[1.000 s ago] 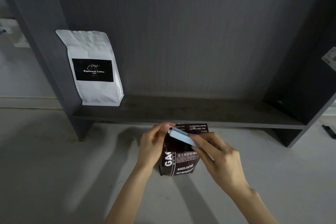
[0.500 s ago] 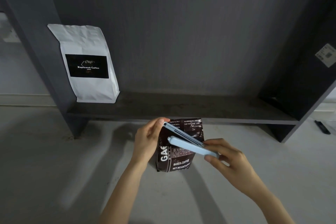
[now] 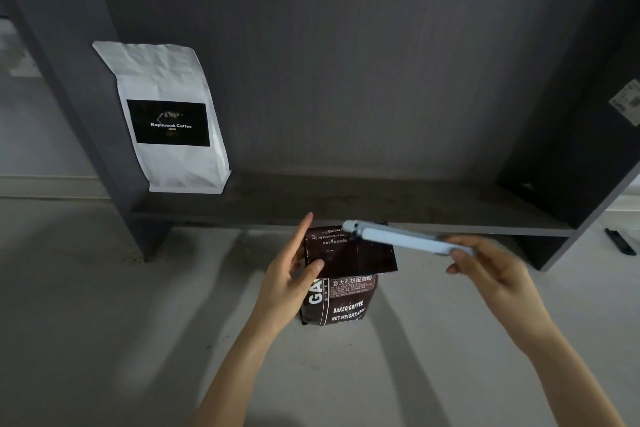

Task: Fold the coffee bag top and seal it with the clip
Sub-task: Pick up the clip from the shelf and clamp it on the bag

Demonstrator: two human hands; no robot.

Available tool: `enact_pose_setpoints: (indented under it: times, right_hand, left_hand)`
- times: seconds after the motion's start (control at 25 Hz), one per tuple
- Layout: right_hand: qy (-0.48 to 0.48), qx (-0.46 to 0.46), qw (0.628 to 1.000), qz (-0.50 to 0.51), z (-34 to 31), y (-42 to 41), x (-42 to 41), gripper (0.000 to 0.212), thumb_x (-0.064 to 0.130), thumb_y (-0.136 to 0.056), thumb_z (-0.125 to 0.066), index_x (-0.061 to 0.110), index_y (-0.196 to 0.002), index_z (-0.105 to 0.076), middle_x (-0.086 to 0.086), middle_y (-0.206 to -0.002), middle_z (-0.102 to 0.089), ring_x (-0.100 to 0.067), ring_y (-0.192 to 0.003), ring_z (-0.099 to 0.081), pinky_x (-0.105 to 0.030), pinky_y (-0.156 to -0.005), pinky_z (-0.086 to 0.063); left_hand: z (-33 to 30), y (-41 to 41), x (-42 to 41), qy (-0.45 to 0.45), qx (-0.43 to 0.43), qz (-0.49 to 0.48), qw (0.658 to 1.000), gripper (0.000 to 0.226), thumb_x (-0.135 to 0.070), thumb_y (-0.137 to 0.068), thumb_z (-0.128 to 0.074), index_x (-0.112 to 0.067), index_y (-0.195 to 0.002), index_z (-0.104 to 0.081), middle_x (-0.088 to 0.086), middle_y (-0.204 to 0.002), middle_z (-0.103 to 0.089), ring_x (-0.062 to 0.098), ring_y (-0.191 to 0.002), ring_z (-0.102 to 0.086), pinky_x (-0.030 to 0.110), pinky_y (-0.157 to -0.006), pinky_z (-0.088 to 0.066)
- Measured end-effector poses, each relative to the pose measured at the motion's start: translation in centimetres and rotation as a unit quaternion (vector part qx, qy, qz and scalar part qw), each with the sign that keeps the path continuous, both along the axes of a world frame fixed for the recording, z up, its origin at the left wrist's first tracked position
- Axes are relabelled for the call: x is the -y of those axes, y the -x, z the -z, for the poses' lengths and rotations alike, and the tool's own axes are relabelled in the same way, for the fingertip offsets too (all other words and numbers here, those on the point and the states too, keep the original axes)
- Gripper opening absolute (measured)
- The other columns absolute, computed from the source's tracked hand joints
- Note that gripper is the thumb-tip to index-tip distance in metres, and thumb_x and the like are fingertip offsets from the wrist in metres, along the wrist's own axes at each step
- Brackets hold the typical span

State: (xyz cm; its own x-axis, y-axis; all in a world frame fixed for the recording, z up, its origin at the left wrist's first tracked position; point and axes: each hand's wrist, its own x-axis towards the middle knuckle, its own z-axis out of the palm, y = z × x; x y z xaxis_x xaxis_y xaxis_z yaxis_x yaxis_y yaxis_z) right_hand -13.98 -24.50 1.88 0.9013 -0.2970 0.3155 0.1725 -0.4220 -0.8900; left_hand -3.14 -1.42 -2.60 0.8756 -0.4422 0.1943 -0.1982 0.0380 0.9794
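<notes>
Single head-worn view, forward and down, close over hands (image 3: 287, 288) before shelf (image 3: 346, 208).

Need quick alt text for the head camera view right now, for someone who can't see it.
Left hand presses down the folded top of a dark coffee bag standing on a pale floor, while the right hand holds a light blue clip beside the fold. A white coffee bag stands on a dark shelf behind.

White coffee bag (image 3: 169, 118) with black "Kopiluwak Coffee" label: standing upright at left end of dark grey shelf (image 3: 346, 201). Pale floor (image 3: 86, 305) lying below. Small black object (image 3: 618, 242) lying at far right, unidentifiable.
</notes>
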Motion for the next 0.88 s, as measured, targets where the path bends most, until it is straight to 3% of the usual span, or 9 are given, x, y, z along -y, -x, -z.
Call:
enact_pose_setpoints:
  times: [0.08, 0.12, 0.2, 0.32, 0.48, 0.56, 0.68, 0.8, 0.88]
  right_hand:
    - [-0.004, 0.017, 0.999, 0.026, -0.1, -0.4, 1.1, 0.053, 0.075, -0.055, -0.056, 0.034, -0.087, -0.063, 0.020, -0.085, -0.070, -0.003, -0.070, -0.064, -0.008, -0.063, -0.050]
    - [-0.009, 0.019, 0.999, 0.044, -0.3, -0.5, 1.3, 0.047, 0.072, -0.059, -0.057, 0.035, -0.087, -0.062, 0.021, -0.086, -0.070, -0.007, -0.071, -0.064, -0.007, -0.063, -0.050]
    - [-0.004, 0.006, 0.998, 0.058, -0.3, -1.2, 1.6, 0.009, 0.040, -0.078, -0.060, 0.036, -0.086, -0.061, 0.012, -0.088, -0.070, -0.022, -0.073, -0.062, -0.012, -0.063, -0.050]
    - [0.048, -0.046, 0.997, 0.026, 0.2, -2.6, 1.1, 0.019, 0.011, -0.084, -0.054, 0.028, -0.089, -0.060, 0.013, -0.094, -0.064, -0.035, -0.086, -0.060, -0.039, -0.076, -0.052]
    - [0.040, -0.068, 0.997, -0.017, 0.6, -4.4, -0.7, 0.027, 0.011, -0.084, -0.056, 0.038, -0.086, -0.059, -0.018, -0.092, -0.065, -0.040, -0.081, -0.058, -0.028, -0.069, -0.048]
    - [0.023, -0.072, 0.997, -0.024, 0.8, -5.2, -1.4, 0.028, 0.012, -0.085, -0.056, 0.039, -0.090, -0.059, -0.032, -0.093, -0.060, -0.030, -0.074, -0.057, -0.019, -0.066, -0.044]
    - [-0.022, -0.081, 0.995, -0.053, 0.8, -5.9, -2.8, 0.025, 0.008, -0.086, -0.053, 0.025, -0.103, -0.057, -0.015, -0.090, -0.063, 0.006, -0.068, -0.060, -0.004, -0.061, -0.046]
    - [-0.062, -0.076, 0.993, -0.061, 1.0, -6.3, -4.0, 0.025, 0.006, -0.086, -0.051, 0.019, -0.107, -0.056, 0.005, -0.085, -0.060, 0.013, -0.071, -0.060, -0.003, -0.059, -0.047]
    - [-0.087, -0.062, 0.993, -0.051, 1.3, -6.4, -4.4, 0.024, 0.005, -0.087, -0.051, 0.020, -0.104, -0.056, 0.007, -0.079, -0.058, 0.013, -0.066, -0.060, -0.003, -0.058, -0.046]
  left_hand:
    - [0.3, 0.0, -0.1, 0.004, -0.008, -0.014, 1.000, 0.070, 0.000, -0.083, -0.053, -0.052, -0.119, -0.024, -0.019, -0.112, -0.054, -0.013, -0.101, -0.055, 0.002, -0.079, -0.042]
    - [0.4, 0.0, -0.1, 0.002, -0.012, -0.016, 1.000, 0.070, 0.000, -0.082, -0.054, -0.052, -0.118, -0.025, -0.018, -0.114, -0.053, -0.014, -0.101, -0.054, 0.002, -0.080, -0.042]
    - [0.7, -0.1, -0.1, -0.006, -0.013, -0.020, 1.000, 0.065, -0.002, -0.082, -0.056, -0.052, -0.115, -0.031, -0.015, -0.122, -0.051, -0.011, -0.108, -0.051, 0.003, -0.086, -0.041]
    - [1.0, -0.3, -0.1, -0.011, -0.022, -0.026, 0.999, 0.061, -0.003, -0.081, -0.057, -0.045, -0.117, -0.033, -0.007, -0.126, -0.051, 0.002, -0.117, -0.050, 0.018, -0.100, -0.040]
    - [1.2, -0.3, -0.2, -0.018, -0.028, -0.031, 0.999, 0.059, -0.004, -0.080, -0.058, -0.039, -0.121, -0.033, -0.020, -0.112, -0.055, -0.006, -0.106, -0.054, 0.028, -0.103, -0.039]
    - [1.3, -0.3, -0.2, -0.019, -0.033, -0.032, 0.999, 0.058, -0.004, -0.081, -0.058, -0.038, -0.122, -0.034, -0.021, -0.111, -0.055, -0.009, -0.104, -0.055, 0.023, -0.100, -0.041]
    - [1.4, -0.4, -0.2, -0.024, -0.040, -0.028, 0.999, 0.062, -0.003, -0.083, -0.054, -0.033, -0.130, -0.028, -0.016, -0.111, -0.058, -0.012, -0.100, -0.055, 0.009, -0.090, -0.044]
    - [1.6, -0.4, -0.2, -0.026, -0.050, -0.026, 0.998, 0.071, -0.002, -0.085, -0.051, -0.028, -0.138, -0.013, -0.016, -0.108, -0.058, -0.015, -0.098, -0.055, 0.004, -0.082, -0.043]
    - [1.8, -0.3, -0.1, -0.022, -0.056, -0.033, 0.998, 0.076, -0.002, -0.085, -0.051, -0.028, -0.139, -0.004, -0.016, -0.109, -0.058, -0.014, -0.097, -0.056, 0.003, -0.081, -0.043]
